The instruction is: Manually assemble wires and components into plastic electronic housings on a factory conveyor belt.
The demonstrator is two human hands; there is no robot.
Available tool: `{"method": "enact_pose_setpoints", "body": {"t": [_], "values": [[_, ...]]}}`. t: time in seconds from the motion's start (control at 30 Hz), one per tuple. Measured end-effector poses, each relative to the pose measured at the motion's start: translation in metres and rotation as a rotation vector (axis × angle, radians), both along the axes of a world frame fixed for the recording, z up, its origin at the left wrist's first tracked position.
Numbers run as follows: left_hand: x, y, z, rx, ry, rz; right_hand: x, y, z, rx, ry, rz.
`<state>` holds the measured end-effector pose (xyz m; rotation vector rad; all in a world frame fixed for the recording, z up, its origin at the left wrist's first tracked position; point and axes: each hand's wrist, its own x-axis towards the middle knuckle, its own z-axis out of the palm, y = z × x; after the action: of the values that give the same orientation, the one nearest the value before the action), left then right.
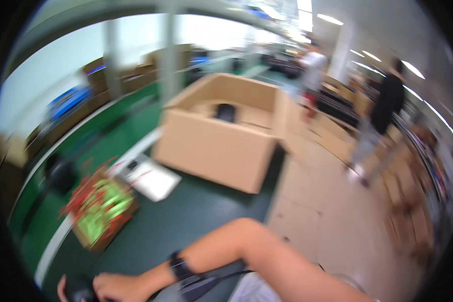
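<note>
At the bottom left, a black rounded object (79, 289) is between my two hands; its kind cannot be made out. My right hand (120, 288) reaches across from the right and is closed against the object's right side. Only a finger or so of my left hand (62, 288) shows, pressed to its left side; the rest is out of view. A black strapped device (182, 269) is on my right wrist. Just beyond my hands, a small carton (96, 241) holds bright green pieces (103, 209) with red strands (85, 194).
A large open cardboard box (211, 151) with a dark item (225, 112) inside stands on the dark green table (186, 216). White paper (153, 180) lies beside it. Along the left runs a green conveyor (93, 138) carrying a blurred black object (60, 173). Two people (385, 103) are at the right.
</note>
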<state>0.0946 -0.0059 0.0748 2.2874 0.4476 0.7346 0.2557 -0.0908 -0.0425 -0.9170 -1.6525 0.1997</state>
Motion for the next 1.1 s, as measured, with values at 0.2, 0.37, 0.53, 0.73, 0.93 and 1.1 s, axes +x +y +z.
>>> {"method": "enact_pose_setpoints", "body": {"t": [0.2,0.37,0.53,0.73,0.93,1.1], "values": [[0.006,0.026,-0.016,0.174,-0.113,0.017,0.025,-0.059,0.076,-0.428,-0.211,-0.002],[-0.003,0.016,-0.037,0.22,-0.172,0.047,0.013,-0.077,0.091,-0.536,-0.195,-0.003],[-0.01,0.013,-0.041,0.432,-0.163,0.193,0.006,-0.074,0.092,-0.629,-0.116,-0.022],[0.004,0.017,-0.036,0.256,-0.179,0.145,0.01,-0.072,0.092,-0.624,-0.086,-0.043],[0.003,0.019,-0.034,0.125,-0.125,0.093,0.009,-0.069,0.094,-0.635,-0.115,-0.055],[0.001,0.016,-0.031,0.1,-0.125,0.102,0.005,-0.07,0.096,-0.608,-0.087,-0.053]]}}
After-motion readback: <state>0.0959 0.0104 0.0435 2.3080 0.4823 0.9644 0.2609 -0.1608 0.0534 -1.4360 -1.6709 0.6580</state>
